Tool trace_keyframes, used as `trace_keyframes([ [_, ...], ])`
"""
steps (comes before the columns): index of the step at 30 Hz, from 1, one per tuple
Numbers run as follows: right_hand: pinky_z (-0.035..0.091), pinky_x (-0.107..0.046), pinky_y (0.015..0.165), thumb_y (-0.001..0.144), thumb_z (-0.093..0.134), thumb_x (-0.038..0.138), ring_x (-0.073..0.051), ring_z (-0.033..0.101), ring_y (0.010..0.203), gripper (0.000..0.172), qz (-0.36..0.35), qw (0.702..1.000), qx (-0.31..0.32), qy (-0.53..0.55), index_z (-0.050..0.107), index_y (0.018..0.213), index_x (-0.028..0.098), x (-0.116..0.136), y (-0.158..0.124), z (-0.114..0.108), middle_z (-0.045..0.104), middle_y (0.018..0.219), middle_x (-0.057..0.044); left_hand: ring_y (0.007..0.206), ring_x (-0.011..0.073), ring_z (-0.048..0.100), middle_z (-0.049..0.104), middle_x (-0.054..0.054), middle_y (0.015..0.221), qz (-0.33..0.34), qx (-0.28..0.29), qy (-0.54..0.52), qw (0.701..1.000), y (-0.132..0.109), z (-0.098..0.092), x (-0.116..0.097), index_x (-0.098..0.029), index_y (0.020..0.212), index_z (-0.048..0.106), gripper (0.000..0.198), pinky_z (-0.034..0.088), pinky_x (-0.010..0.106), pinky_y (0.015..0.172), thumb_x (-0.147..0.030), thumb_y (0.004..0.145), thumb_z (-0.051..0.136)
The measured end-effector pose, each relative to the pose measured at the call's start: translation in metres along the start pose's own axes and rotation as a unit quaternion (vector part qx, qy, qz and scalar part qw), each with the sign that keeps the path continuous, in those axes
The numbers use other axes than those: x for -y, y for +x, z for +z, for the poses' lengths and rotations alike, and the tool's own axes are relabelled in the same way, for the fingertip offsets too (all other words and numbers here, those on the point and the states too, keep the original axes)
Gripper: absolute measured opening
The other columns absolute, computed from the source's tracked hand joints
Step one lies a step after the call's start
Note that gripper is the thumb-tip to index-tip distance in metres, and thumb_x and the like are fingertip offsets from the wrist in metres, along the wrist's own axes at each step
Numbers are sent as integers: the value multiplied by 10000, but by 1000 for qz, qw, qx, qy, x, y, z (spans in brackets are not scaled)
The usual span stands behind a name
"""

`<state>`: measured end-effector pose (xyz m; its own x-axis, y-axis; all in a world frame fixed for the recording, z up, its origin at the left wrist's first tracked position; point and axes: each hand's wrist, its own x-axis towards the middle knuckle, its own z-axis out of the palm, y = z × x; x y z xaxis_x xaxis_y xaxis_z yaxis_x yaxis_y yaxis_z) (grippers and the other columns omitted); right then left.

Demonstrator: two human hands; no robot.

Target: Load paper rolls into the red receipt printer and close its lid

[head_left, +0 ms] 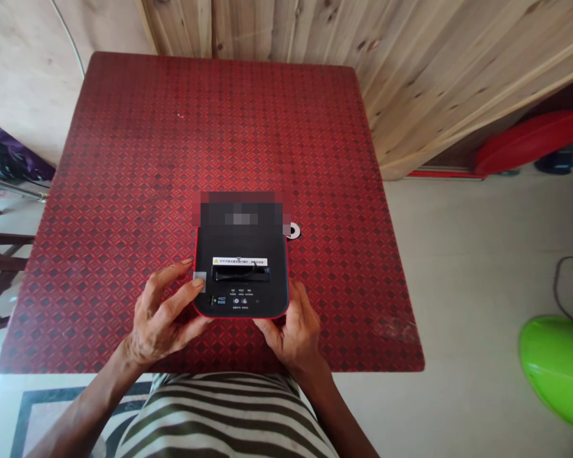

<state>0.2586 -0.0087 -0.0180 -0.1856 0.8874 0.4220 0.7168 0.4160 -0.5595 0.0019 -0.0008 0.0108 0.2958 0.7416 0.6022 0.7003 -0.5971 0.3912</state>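
**Held at the Near End**

A black machine (241, 242) with a red edge sits on the bench (124, 159), near the middle of the side closest to the person. The bench top is red with a diamond pattern. The far end of the machine is blurred, so I cannot read it. The machine has a yellow and white label (239, 261), a dark slot (241, 275) and small round buttons (241, 301).

The left hand (160, 318) grips the left side of the machine. Its fingers (186, 261) are spread and sit close to a small grey square (199, 281). The right hand (291, 334) grips the near right corner, and its fingers (299, 299) are bent around it.

A white ring (293, 231) lies just beside the machine. A striped shirt (219, 413) shows below the bench.
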Motion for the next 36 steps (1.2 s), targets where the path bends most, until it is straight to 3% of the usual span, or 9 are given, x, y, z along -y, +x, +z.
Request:
trace_keyframes([
  [8, 686, -435, 772, 1067, 561, 473, -296, 760, 991, 650, -10, 1000, -16, 12, 358, 1631, 222, -2, -1, 2, 734, 1201, -159, 1203, 268, 676, 630, 175, 1394, -45, -13, -94, 994, 4, 4, 5, -191, 1330, 619, 475, 660, 383, 893, -353, 923, 802],
  [19, 656, -410, 771, 1055, 590, 474, -264, 723, 973, 557, 14, 999, -17, 47, 451, 1548, 256, 0, 2, 1, 716, 1175, -132, 1125, 246, 697, 658, 141, 1276, -57, -13, -125, 990, 3, 10, 10, -189, 1271, 622, 456, 635, 385, 887, -397, 913, 812],
  [24, 630, -386, 689, 1038, 601, 551, -229, 674, 821, 607, 32, 995, -32, 87, 519, 1533, 209, 4, 7, -17, 688, 1009, -86, 1108, 246, 689, 648, 148, 1260, -28, -17, -82, 996, 1, 7, 7, -176, 1337, 603, 457, 631, 383, 885, -344, 946, 769],
  [26, 615, -367, 682, 1056, 602, 475, -217, 676, 813, 535, 22, 995, -66, 77, 560, 1514, 203, 9, 16, -32, 691, 1004, -85, 1118, 248, 688, 650, 151, 1255, -17, -21, -68, 997, 1, 6, 6, -168, 1366, 593, 482, 633, 376, 894, -305, 939, 771],
  [28, 612, -342, 734, 1041, 651, 265, -197, 699, 841, 395, -15, 995, -88, 35, 630, 1434, 230, 17, 33, -45, 731, 1042, -77, 1135, 253, 687, 652, 153, 1263, -10, -24, -58, 998, 0, 6, 6, -167, 1393, 582, 525, 638, 378, 911, -294, 925, 785],
  [30, 610, -316, 812, 995, 683, 97, -173, 720, 863, 362, -75, 995, -65, -14, 680, 1329, 238, 26, 57, -54, 770, 1034, -50, 1148, 256, 686, 648, 155, 1281, -6, -27, -50, 998, 0, 7, 6, -173, 1416, 572, 565, 643, 379, 919, -307, 916, 798],
  [33, 605, -307, 838, 1023, 644, 90, -176, 757, 902, 245, -154, 984, 39, -78, 713, 1242, 174, 39, 97, -52, 805, 1083, -73, 1154, 249, 683, 641, 159, 1304, -4, -24, -46, 999, -3, 8, 6, -179, 1449, 553, 598, 649, 362, 912, -321, 921, 796],
  [36, 571, -316, 707, 1050, 589, 101, -191, 776, 857, 240, -136, 957, 189, -174, 731, 1230, 170, 51, 133, -39, 805, 1149, -78, 1180, 246, 676, 628, 169, 1333, -9, -16, -51, 999, -6, 10, 6, -177, 1462, 547, 600, 646, 354, 937, -315, 930, 786],
])
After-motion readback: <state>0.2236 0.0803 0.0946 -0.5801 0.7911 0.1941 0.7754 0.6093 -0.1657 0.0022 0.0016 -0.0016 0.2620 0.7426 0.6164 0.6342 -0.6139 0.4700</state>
